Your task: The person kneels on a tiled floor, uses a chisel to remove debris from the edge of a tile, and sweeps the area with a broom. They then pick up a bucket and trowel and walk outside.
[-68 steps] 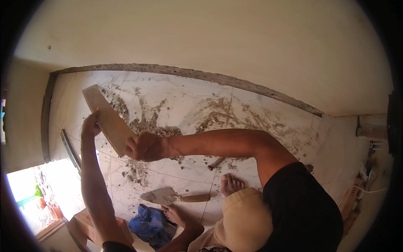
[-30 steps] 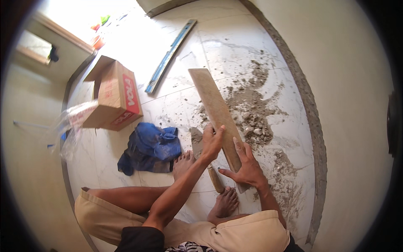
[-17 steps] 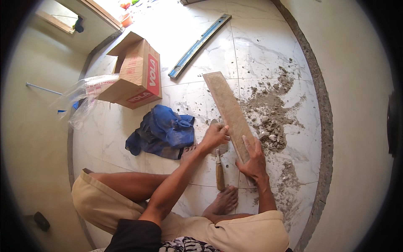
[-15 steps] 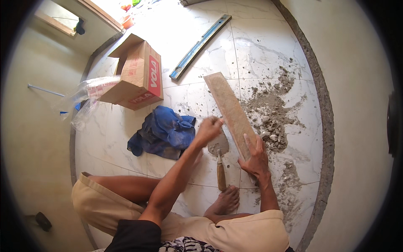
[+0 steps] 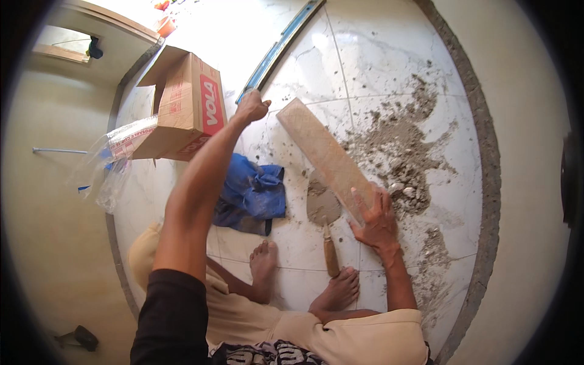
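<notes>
My right hand (image 5: 376,222) grips the near end of a long, narrow beige tile strip (image 5: 322,148), fingers over its face and thumb at its edge. The strip slants away to the left above the floor. My left hand (image 5: 251,108) is stretched out with fingers curled closed, by the near end of a blue spirit level (image 5: 281,52); whether anything is inside the fingers is hidden. A trowel (image 5: 330,252) with a wooden handle lies beside the strip, grey mortar on its blade. Left of it a crumpled blue cloth (image 5: 258,191) rests on the floor.
An open cardboard box (image 5: 176,100) with clear plastic wrap (image 5: 115,176) stands at the left. Crumbled mortar (image 5: 404,152) is scattered over the marbled floor tiles (image 5: 310,79) at the right. My bare feet (image 5: 263,267) are close to the trowel. A rough grey channel (image 5: 486,182) edges the wall.
My left hand has moved from beside the strip out to the far left, near the level. The strip stays in my right hand, its far end swung slightly left. The view has shifted.
</notes>
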